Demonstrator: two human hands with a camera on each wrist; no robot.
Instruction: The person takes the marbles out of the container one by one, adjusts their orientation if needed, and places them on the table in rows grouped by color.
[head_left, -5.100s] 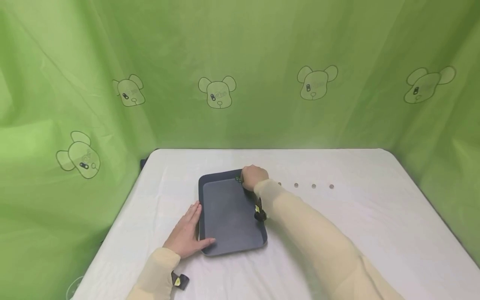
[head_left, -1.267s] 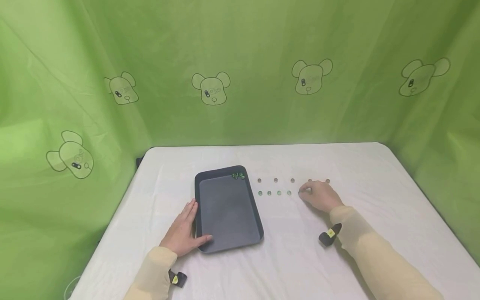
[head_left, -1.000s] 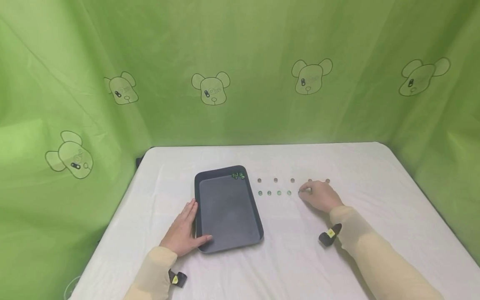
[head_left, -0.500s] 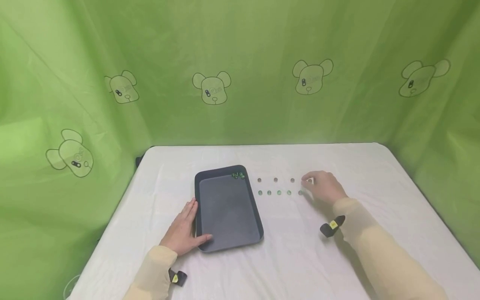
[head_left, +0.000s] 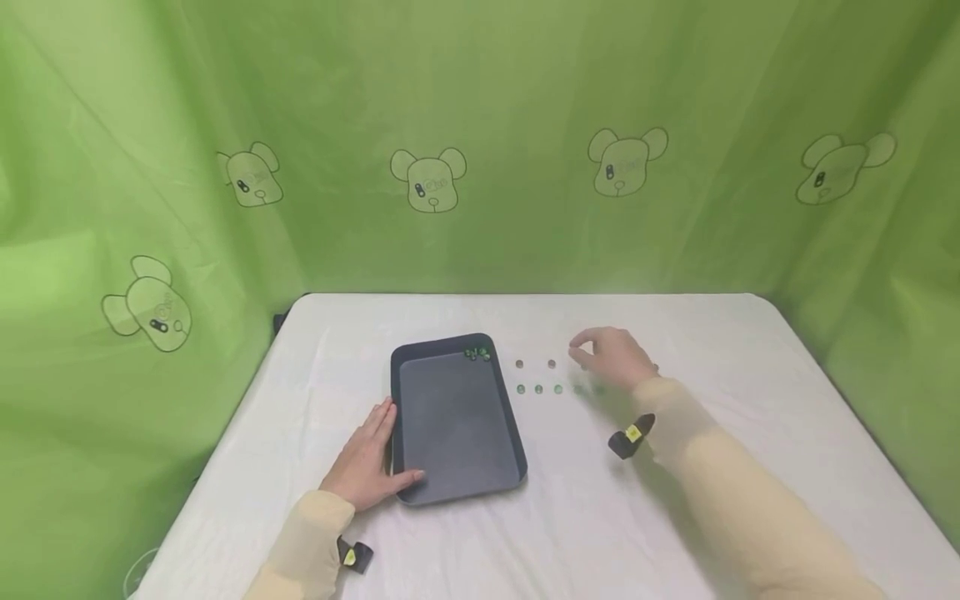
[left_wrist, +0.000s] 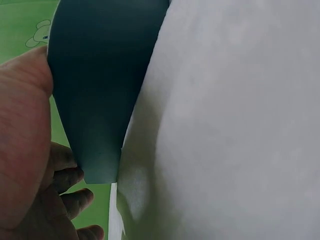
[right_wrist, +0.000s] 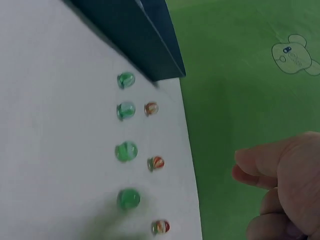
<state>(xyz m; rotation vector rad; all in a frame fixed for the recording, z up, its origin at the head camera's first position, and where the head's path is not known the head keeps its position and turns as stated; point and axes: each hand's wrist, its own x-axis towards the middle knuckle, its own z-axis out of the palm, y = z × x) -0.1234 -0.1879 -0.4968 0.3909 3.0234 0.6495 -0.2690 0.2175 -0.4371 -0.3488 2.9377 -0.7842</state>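
My left hand (head_left: 365,462) rests along the left side of a dark grey baking tray (head_left: 457,425), fingers straight against the outer wall and thumb over the rim. Several green glass marbles (head_left: 477,353) lie in the tray's far right corner. My right hand (head_left: 613,357) hovers above the table to the right of the tray, thumb and forefinger close together; no marble shows between them. Beneath it runs a row of green marbles (head_left: 558,389). Behind that is a row of orange-streaked marbles (head_left: 552,363), partly hidden by the hand; one (right_wrist: 156,163) shows in the right wrist view.
A white cloth (head_left: 450,550) covers the table. Green curtains (head_left: 525,233) printed with bear heads enclose its back and sides. Both forearms wear cream sleeves, with a dark camera mount (head_left: 632,437) at the right wrist.
The right hand has let go of a green marble at the right end of the near row, then risen and moved left and away. The left hand and tray have stayed put.
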